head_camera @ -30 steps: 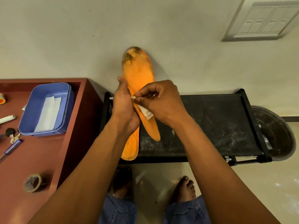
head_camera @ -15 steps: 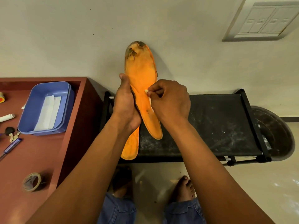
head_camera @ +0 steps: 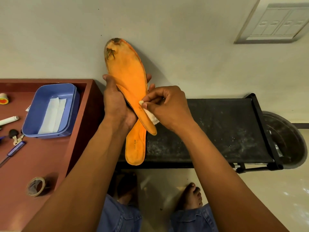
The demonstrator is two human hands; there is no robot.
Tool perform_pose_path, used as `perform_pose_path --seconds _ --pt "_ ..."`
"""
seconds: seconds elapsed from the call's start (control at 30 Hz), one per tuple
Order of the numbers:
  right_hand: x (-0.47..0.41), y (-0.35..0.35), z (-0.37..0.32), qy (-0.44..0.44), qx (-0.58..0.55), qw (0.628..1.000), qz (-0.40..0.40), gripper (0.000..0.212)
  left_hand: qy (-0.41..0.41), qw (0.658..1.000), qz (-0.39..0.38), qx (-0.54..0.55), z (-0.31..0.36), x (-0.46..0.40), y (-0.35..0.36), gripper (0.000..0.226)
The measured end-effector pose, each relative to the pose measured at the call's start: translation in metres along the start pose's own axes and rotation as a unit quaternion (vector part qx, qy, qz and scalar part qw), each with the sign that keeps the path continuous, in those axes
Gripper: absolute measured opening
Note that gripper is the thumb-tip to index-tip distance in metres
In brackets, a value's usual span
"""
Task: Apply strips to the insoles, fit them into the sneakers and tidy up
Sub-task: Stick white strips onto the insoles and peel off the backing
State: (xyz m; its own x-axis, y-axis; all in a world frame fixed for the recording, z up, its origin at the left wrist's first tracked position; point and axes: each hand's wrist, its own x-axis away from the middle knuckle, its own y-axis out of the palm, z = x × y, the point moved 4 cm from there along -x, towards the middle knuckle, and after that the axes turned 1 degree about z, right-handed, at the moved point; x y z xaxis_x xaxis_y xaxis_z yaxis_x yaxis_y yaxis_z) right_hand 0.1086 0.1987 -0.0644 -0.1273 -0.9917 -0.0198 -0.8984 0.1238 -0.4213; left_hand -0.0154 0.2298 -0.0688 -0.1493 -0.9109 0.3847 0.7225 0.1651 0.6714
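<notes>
Two orange insoles are stacked in my left hand (head_camera: 117, 106), which grips them around the middle. The upper insole (head_camera: 127, 72) points up towards the wall, with a dark worn patch at its toe. The lower insole (head_camera: 135, 148) hangs down below my palm. My right hand (head_camera: 167, 106) pinches a white strip (head_camera: 150, 114) against the upper insole's heel half. Most of the strip is hidden under my fingers. No sneakers are in view.
A blue tray (head_camera: 70, 114) holding white strips (head_camera: 53, 113) sits on the red-brown table (head_camera: 41, 161) at left, with a tape roll (head_camera: 36, 186), keys (head_camera: 15, 138), a white tube (head_camera: 9, 120) and a pen. A black cart (head_camera: 217, 131) stands ahead, a dark basin (head_camera: 284, 139) beside it.
The insoles have tilted so the upper one's toe leans left. My right hand has slid down towards the heel with the white strip, which shows again below my fingers.
</notes>
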Motion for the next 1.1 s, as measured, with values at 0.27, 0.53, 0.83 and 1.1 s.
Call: perform_pose_path --seconds 0.27,0.53,0.83,1.1 --pt "0.001 0.0 -0.001 -0.013 0.027 0.999 0.026 0.008 0.003 1.0 0.004 -0.002 -0.001 -0.003 -0.003 0.079" --pt "0.002 -0.001 -0.001 0.005 -0.055 0.987 -0.154 0.013 0.011 1.0 0.013 0.017 0.002 -0.008 -0.006 0.08" --pt "0.001 -0.005 0.002 0.024 -0.093 0.993 -0.072 0.011 0.022 0.999 -0.03 -0.009 -0.002 -0.001 0.003 0.084" --pt "-0.003 -0.016 0.0 -0.028 -0.126 0.99 0.058 0.011 -0.003 0.989 -0.131 -0.071 -0.017 0.006 0.023 0.099"
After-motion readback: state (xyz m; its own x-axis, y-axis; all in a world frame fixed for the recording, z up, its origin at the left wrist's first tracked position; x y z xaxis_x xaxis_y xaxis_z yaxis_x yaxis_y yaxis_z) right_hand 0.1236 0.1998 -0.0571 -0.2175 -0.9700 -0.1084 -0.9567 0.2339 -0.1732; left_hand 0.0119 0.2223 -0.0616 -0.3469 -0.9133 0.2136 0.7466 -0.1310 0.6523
